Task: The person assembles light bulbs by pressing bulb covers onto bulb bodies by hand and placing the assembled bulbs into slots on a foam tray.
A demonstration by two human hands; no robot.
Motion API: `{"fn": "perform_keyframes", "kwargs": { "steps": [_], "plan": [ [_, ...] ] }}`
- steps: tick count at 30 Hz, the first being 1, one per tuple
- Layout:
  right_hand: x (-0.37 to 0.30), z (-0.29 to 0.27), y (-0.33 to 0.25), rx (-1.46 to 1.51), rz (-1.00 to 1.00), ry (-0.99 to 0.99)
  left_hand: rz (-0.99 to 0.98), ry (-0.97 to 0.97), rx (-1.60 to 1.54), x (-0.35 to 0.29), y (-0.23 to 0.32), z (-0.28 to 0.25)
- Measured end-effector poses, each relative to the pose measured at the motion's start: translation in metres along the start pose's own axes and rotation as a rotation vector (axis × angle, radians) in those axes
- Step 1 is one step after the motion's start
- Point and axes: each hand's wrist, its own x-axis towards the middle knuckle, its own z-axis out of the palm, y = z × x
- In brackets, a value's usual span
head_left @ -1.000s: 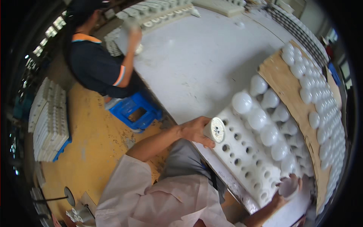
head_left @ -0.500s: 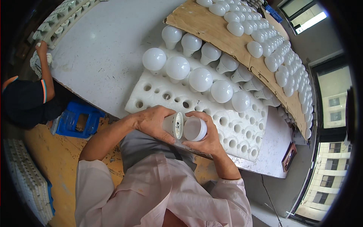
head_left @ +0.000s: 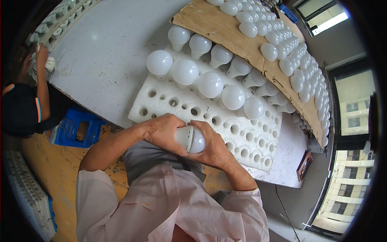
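Observation:
My left hand (head_left: 164,133) is wrapped round the white bulb base (head_left: 184,138), whose wide end faces right. Against that end sits a round white bulb cover (head_left: 198,140), gripped by my right hand (head_left: 213,146). The two parts meet with their rims touching; whether they are locked together I cannot tell. Just beyond my hands lies a white foam tray (head_left: 139,99) with rows of holes. Finished-looking white bulbs (head_left: 185,72) stand in its far rows, domes up, while the near holes hold none.
Brown cardboard (head_left: 225,34) carrying many bulbs lies behind the tray. Another person (head_left: 24,107) works at the table's left edge, beside a blue plastic stool (head_left: 78,128). Stacked foam trays (head_left: 30,193) stand at lower left. A small framed object (head_left: 304,165) sits at the table's right corner.
My hands have come together, bringing the cover from beside the base onto its open end. The base's inner face is now covered. The other person's arms have shifted.

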Motion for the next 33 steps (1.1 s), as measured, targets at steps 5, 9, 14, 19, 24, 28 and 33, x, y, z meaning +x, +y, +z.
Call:
{"fn": "perform_keyframes", "kwargs": {
  "steps": [5,9,14,19,24,28,33],
  "plan": [
    [0.001,0.003,0.000,-0.053,-0.050,-0.031,0.020,0.000,-0.006,0.000,-0.006,0.003],
    [0.002,0.011,0.006,-0.049,-0.149,0.031,0.052,0.020,0.011,0.000,-0.005,0.007],
    [0.009,0.022,0.013,-0.056,-0.553,0.273,0.048,-0.013,0.040,0.000,-0.007,0.010],
    [0.013,0.027,0.013,-0.001,-0.641,0.308,0.040,-0.109,0.101,0.006,0.000,0.004],
    [0.015,0.029,0.018,0.061,-0.582,0.332,0.099,-0.079,0.009,0.010,-0.007,0.006],
    [0.013,0.027,0.021,0.065,-0.560,0.359,0.111,-0.084,0.038,0.016,-0.007,0.006],
    [-0.008,0.024,0.025,0.254,-0.240,0.384,0.216,0.051,-0.148,0.011,-0.023,0.014]
  ]
}}
